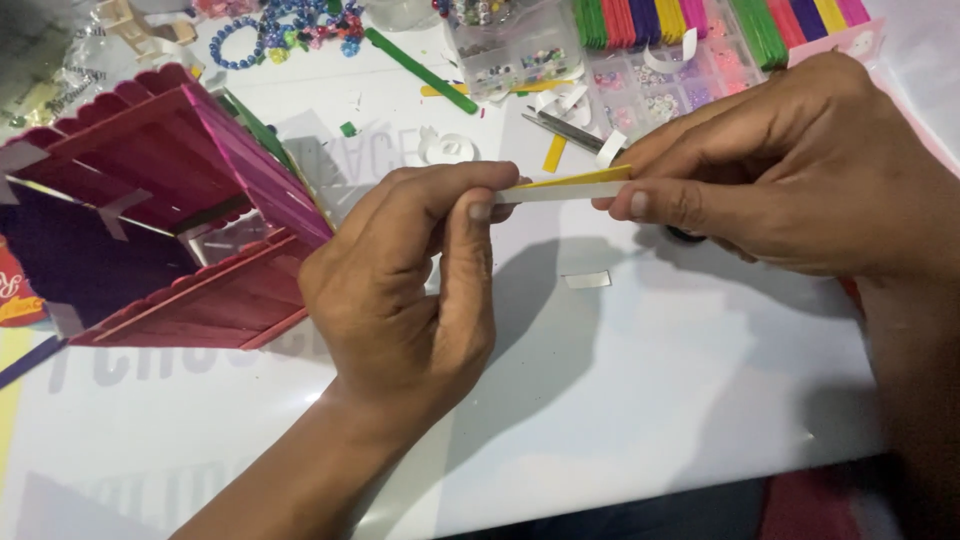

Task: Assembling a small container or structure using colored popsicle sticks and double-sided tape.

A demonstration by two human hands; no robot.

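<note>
**Yellow craft stick held between both hands above the worktop**

Item: a flat yellow craft stick [575, 181], seen nearly edge-on, with a white strip running along its lower face. It lies almost level, raised above the white worktop [640, 400], spanning the gap between the two hands.

Grip: left hand [415, 290] pinches the stick's left end, thumb and forefinger closed on it. Right hand [790, 170] pinches the right end, fingertips clamped on it.

Surroundings, relative to the grip:
- Just below it, a small white tape scrap [587, 280] lies on the worktop.
- To the left, a pink stick house [170, 210] on its side, near the left hand's knuckles.
- Beyond it, metal tweezers [562, 130], a loose green stick [420, 70], and a clear bead box [515, 50].
- Further beyond, stacked coloured sticks [640, 20], and blue beads [265, 30] up-left.

Obstruction: the right hand covers the stick's right end.
</note>
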